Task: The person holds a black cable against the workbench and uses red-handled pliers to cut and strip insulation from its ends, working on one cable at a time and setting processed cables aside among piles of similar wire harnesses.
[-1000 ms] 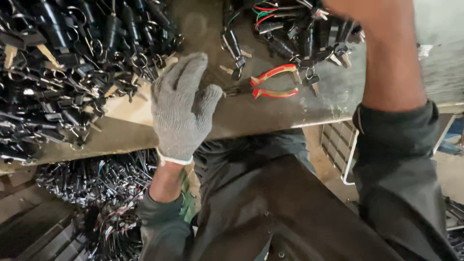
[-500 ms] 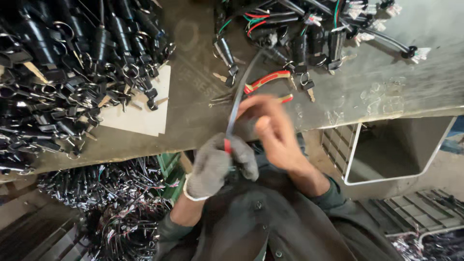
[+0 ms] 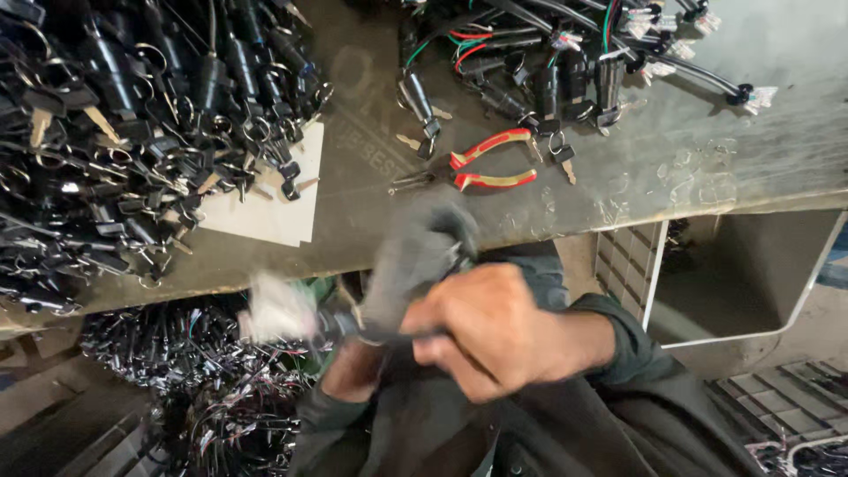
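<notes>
Taking the red-handled pliers (image 3: pixel 481 168) on the table (image 3: pixel 707 168) as the landmark: far to their left lies a big heap of black switch-and-cable assemblies with keys (image 3: pixel 132 132), partly covering a white sheet (image 3: pixel 274 221) that lies on the table left of the pliers. Below that heap, under the table edge, a second dark tangle of wiring (image 3: pixel 177 371) fills a lower shelf or bin; which one cannot be told.

Below and slightly left of the pliers, in front of the table edge, the left hand (image 3: pixel 415 256) wears a grey knitted glove; it is blurred, its fingers curled around a thin dark cable (image 3: pixel 389 336) with a blurred white piece (image 3: pixel 278 309) at its left end. Directly below the pliers the bare right hand (image 3: pixel 490 331) is clenched into a fist on the same cable, touching the glove.

One pair of pliers is visible. Above and right of it lies a smaller bunch of black assemblies with red, green and white wires (image 3: pixel 565 62). Down to the right sits an open grey metal bin (image 3: pixel 751 274), its contents out of sight.
</notes>
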Tool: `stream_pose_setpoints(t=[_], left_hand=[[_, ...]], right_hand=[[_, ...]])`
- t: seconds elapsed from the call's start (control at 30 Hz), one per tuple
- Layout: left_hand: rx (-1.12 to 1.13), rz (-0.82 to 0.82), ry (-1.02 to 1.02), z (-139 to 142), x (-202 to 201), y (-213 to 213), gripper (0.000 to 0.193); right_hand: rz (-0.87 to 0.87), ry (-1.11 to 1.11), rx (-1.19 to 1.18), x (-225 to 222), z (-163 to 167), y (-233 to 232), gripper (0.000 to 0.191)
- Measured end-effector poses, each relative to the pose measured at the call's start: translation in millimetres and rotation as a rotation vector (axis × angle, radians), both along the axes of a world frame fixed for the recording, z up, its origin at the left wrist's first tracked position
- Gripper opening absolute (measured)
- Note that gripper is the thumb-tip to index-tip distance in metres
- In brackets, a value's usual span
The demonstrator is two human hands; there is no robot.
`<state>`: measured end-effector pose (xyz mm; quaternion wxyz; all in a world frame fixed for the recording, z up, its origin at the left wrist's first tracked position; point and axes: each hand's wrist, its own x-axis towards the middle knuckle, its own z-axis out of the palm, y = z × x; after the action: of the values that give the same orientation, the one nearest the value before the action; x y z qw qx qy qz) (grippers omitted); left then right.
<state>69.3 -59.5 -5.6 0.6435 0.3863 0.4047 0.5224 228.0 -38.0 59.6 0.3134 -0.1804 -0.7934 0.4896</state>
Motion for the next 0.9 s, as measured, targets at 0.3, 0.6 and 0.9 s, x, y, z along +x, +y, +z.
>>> stream_pose_setpoints(t=[0.3, 0.6, 0.9], left_hand=[[0.306, 0.173, 0.005, 18, -16, -24, 0.033], [0.283, -0.251, -0.041, -11, 33, -47, 0.016], [0.646, -0.11, 0.481, -11, 11, -13, 0.018]], right_hand=[[-0.134, -0.407, 0.219, -6, -37, 8, 0.033], [-0.027, 0.262, -0.649, 30, 29, 25, 0.052], [-0.126, 0.646, -0.527, 62, -11, 33, 0.039]])
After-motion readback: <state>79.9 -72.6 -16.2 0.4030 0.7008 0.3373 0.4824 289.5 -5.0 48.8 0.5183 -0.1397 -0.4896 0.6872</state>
